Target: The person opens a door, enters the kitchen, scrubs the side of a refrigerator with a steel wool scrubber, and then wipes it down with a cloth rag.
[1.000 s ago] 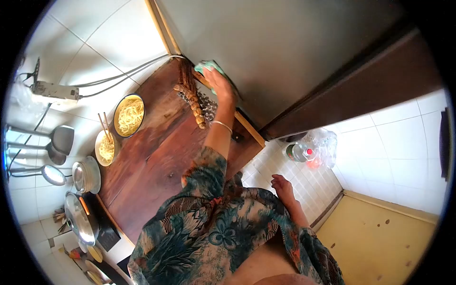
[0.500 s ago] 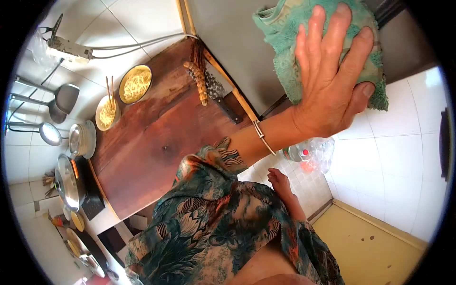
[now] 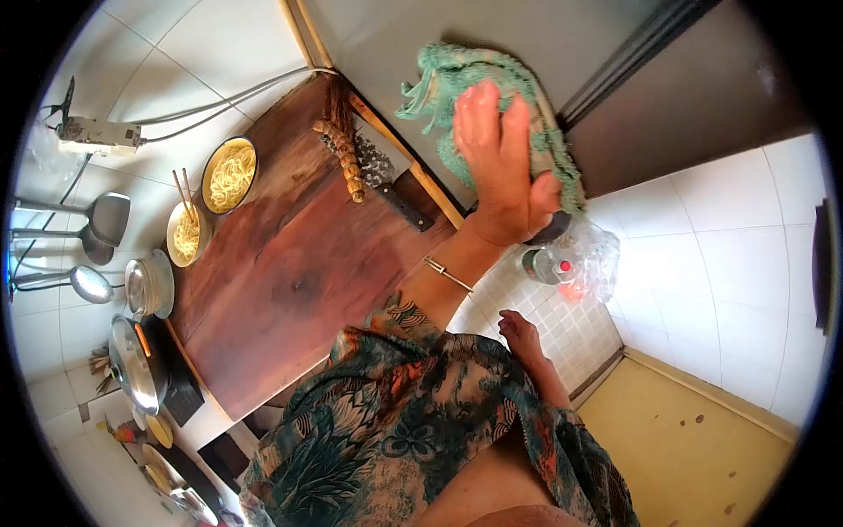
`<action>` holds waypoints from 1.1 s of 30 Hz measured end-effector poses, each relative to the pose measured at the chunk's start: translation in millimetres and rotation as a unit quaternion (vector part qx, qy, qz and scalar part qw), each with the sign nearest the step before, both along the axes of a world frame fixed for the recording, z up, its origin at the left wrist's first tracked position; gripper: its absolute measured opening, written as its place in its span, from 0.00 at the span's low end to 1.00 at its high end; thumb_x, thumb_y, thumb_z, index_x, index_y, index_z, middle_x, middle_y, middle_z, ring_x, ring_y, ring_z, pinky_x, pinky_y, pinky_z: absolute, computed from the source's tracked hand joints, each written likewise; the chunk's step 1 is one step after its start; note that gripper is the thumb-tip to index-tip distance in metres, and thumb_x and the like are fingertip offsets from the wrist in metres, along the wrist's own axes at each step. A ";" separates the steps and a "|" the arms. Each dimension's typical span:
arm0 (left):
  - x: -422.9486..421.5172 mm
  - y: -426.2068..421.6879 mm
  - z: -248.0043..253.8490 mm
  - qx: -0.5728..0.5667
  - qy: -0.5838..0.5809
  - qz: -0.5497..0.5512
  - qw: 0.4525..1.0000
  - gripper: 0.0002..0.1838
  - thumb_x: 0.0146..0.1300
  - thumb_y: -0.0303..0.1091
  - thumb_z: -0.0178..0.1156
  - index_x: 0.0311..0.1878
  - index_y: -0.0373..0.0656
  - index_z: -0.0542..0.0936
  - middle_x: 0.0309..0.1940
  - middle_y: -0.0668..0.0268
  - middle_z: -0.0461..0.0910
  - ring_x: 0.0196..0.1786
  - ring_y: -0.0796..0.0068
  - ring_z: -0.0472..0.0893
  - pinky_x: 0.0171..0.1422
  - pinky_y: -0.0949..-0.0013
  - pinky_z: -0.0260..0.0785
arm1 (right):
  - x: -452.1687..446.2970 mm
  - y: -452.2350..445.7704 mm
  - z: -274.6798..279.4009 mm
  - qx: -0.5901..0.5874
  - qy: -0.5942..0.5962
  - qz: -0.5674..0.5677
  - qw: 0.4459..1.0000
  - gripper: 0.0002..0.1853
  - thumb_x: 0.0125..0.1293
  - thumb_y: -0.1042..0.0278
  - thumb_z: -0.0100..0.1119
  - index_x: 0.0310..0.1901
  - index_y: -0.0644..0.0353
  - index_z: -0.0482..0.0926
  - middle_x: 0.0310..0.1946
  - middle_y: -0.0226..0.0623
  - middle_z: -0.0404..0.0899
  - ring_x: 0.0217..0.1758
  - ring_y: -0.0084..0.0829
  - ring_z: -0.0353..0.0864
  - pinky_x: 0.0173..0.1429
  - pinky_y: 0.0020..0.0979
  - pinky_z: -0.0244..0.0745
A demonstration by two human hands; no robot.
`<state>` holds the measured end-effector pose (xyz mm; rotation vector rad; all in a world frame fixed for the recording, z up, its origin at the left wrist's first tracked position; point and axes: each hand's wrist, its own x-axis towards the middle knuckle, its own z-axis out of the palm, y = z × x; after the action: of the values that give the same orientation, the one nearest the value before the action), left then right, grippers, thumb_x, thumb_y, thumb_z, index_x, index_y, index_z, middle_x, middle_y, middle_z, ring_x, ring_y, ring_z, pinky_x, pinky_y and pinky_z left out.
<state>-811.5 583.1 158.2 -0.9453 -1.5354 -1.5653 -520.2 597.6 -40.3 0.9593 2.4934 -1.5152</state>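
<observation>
My left hand (image 3: 502,176), with a bracelet at the wrist, lies flat with its fingers extended on a green cloth (image 3: 527,83), which rests against a large grey panel (image 3: 378,44). Its thumb stands apart from the fingers. Lower down, my right hand (image 3: 522,337) hangs near my body above the tiled floor; its fingers look loosely curled, with nothing seen in them. Left of my left arm is a reddish wooden board (image 3: 299,272). On it lie a cleaver with a black handle (image 3: 404,207) and a brush-like bundle with a knotted brown handle (image 3: 349,167).
Two bowls of noodles (image 3: 231,176) (image 3: 185,237), one with chopsticks, stand at the board's left edge. Further left are stacked dishes (image 3: 149,285), a lidded pan (image 3: 136,364) and hanging utensils (image 3: 107,224). A bottle with a red cap (image 3: 549,265) and plastic bags stand on the floor.
My left hand and the cloth first moved right and closer to the camera, then came back left and away from it across the panel. My right hand has hardly moved.
</observation>
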 end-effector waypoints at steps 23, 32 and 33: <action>12.8 0.2 -194.0 0.125 -0.530 -0.087 0.834 0.28 0.71 0.43 0.36 0.67 0.35 0.53 0.71 0.54 0.44 0.72 0.59 0.45 0.73 0.64 0.35 | 5.5 25.7 -4.5 -0.020 0.000 0.039 0.999 0.16 0.59 0.72 0.53 0.50 0.62 0.73 0.33 0.43 0.80 0.37 0.37 0.81 0.43 0.33 0.74; 102.0 8.4 -26.7 0.149 -0.431 -0.023 0.890 0.22 0.65 0.26 0.40 0.62 0.33 0.64 0.65 0.56 0.57 0.66 0.62 0.58 0.68 0.68 0.48 | 27.3 128.9 -3.3 0.034 0.002 0.149 0.988 0.13 0.60 0.66 0.53 0.46 0.58 0.76 0.32 0.46 0.80 0.33 0.45 0.80 0.38 0.40 0.74; 103.8 10.1 -7.5 0.127 -0.379 0.011 0.917 0.21 0.65 0.26 0.41 0.62 0.34 0.65 0.64 0.58 0.59 0.65 0.65 0.59 0.67 0.70 0.49 | 30.3 140.5 -4.7 0.044 -0.014 0.160 0.986 0.13 0.60 0.65 0.53 0.46 0.57 0.76 0.32 0.46 0.80 0.34 0.45 0.80 0.39 0.40 0.74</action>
<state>-707.7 593.2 150.7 -0.1527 -1.7506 -2.1949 -489.9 738.1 -44.9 0.5477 2.5599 -1.2933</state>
